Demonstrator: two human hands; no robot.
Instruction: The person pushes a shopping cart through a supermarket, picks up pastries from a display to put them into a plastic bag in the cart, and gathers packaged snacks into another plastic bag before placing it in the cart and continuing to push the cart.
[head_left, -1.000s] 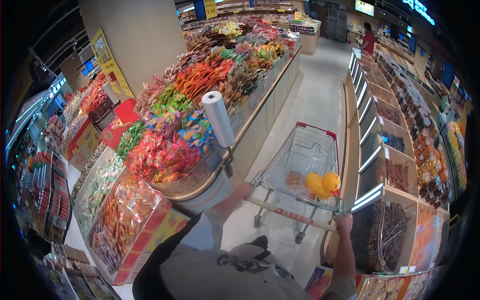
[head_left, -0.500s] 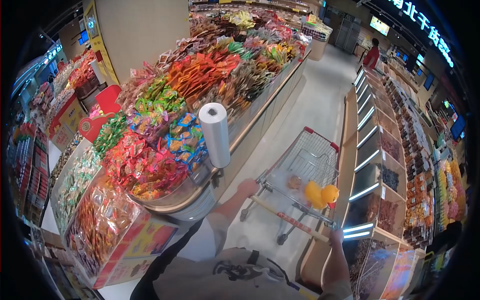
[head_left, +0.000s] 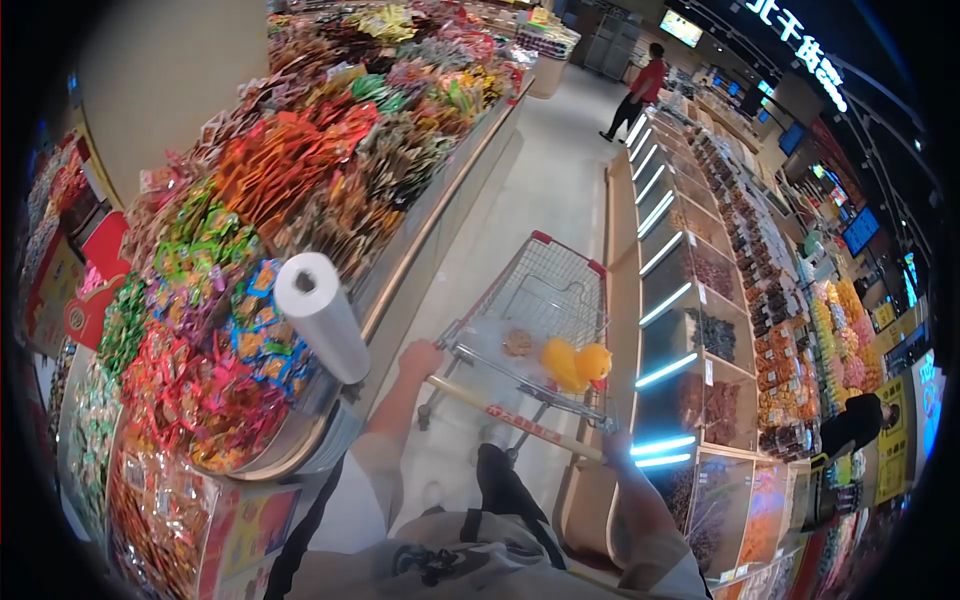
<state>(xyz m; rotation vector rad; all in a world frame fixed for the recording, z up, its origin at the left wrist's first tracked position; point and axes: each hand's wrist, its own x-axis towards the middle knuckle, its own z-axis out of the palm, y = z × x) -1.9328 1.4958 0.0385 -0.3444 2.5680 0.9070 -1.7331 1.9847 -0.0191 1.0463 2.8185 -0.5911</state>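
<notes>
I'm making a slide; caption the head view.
Store aisle: left hand and right hand on a cart carrying a yellow duck.

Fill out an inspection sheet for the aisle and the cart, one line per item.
Surface: pale floor running between the sweets counter and the bins.
Job's things: wire cart; yellow duck inside, near the handle; beside it, a small brown item, too blurred to identify.
Clutter: wrapped sweets heaped on the counter; white roll standing tilted at its near end.
Hands: left hand and right hand grip opposite ends of the handle.
Cables: nothing seen.
Surroundings: person in red ahead; person in dark clothes at far right; lit sign overhead.
</notes>
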